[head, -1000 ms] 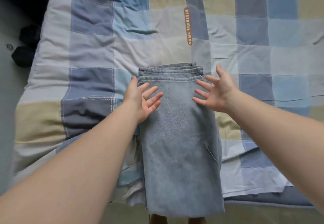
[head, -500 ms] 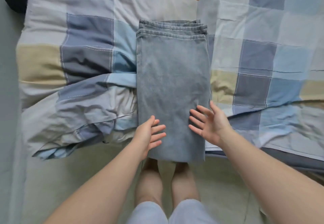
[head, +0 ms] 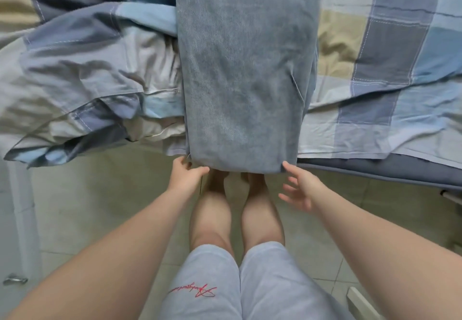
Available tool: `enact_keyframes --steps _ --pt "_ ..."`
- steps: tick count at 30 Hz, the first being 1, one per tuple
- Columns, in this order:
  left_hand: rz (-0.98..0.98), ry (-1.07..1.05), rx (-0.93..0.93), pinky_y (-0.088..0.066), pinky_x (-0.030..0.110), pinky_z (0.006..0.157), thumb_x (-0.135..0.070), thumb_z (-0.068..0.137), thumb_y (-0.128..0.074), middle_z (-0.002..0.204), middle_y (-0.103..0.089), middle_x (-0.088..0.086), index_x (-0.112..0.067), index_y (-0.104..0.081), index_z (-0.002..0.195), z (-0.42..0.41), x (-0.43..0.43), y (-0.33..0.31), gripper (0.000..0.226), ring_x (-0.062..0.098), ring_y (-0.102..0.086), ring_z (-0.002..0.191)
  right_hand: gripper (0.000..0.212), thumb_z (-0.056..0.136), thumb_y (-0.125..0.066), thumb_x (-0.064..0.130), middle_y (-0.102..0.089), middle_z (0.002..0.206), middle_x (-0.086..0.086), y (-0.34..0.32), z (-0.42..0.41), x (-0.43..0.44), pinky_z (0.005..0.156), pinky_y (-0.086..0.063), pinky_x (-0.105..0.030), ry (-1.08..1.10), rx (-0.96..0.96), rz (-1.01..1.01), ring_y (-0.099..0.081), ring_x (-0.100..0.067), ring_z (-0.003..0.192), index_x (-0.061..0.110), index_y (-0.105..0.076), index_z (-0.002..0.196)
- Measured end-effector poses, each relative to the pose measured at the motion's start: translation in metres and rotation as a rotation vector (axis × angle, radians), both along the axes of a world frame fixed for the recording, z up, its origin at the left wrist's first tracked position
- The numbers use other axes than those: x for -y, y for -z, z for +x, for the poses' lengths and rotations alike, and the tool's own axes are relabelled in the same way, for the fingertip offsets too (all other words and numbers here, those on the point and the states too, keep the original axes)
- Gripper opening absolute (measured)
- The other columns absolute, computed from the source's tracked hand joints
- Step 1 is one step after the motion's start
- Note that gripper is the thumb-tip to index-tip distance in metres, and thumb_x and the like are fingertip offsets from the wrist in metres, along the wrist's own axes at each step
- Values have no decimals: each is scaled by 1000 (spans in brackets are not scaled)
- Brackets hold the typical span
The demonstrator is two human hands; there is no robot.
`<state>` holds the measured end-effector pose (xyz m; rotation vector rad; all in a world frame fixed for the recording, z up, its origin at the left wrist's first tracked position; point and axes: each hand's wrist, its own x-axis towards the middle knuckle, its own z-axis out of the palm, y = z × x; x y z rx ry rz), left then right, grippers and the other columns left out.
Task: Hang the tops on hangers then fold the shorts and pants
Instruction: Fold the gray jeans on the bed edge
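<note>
Both hands at the near hem of folded jeans on the bed.
Left hand (head: 186,175) pinches the jeans' (head: 246,69) lower left corner; right hand (head: 301,189), fingers spread, touches the right corner. The jeans lie lengthwise on the checked quilt (head: 390,52), overhanging the bed's edge above the tiled floor (head: 100,194).
</note>
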<state>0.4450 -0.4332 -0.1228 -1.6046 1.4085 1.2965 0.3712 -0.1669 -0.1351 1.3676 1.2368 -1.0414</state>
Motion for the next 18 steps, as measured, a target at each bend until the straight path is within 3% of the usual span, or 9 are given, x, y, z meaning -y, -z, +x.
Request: enact_keyframes --steps 3,8,13,16,18 --pt "19 56 -67 -50 43 100 -9 83 -77 126 -65 1 -13 -54 131 -6 6 5 54 19 -62 113 46 86 -77 31 -62 128 -3 7 -8 -1 72 -55 -39 45 -42 -68 -62 -19 112 18 -61 127" --pt "47 11 -123 -46 27 68 -21 86 -76 93 -68 -12 -25 -65 103 -7 8 -13 21 5 -61 83 12 96 -66 19 -66 97 -2 -8 -17 -3 85 -53 -36 46 -91 -32 -66 -16 88 15 -65 107" --pt "1 2 -163 -44 21 64 -25 88 -76 85 -68 -12 -24 -68 92 -3 0 -42 9 -1 -59 72 12 99 -61 17 -65 100 -6 -43 -21 -6 86 -53 -40 58 -107 -49 -66 -20 92 10 -62 109" --pt "-36 -1 -168 -45 21 62 -27 87 -76 81 -68 -10 -20 -71 100 -5 -6 -65 15 2 -57 66 15 101 -57 15 -71 102 -6 -69 -25 -6 76 -56 -40 115 -137 -75 -70 -22 90 9 -62 113" --pt "-43 -32 -166 -50 26 70 -28 87 -75 88 -72 -7 -20 -71 100 -8 -9 -81 16 7 -64 74 14 100 -57 13 -76 93 -6 -88 -30 -6 71 -57 -38 159 -180 -83 -74 -22 84 8 -63 111"
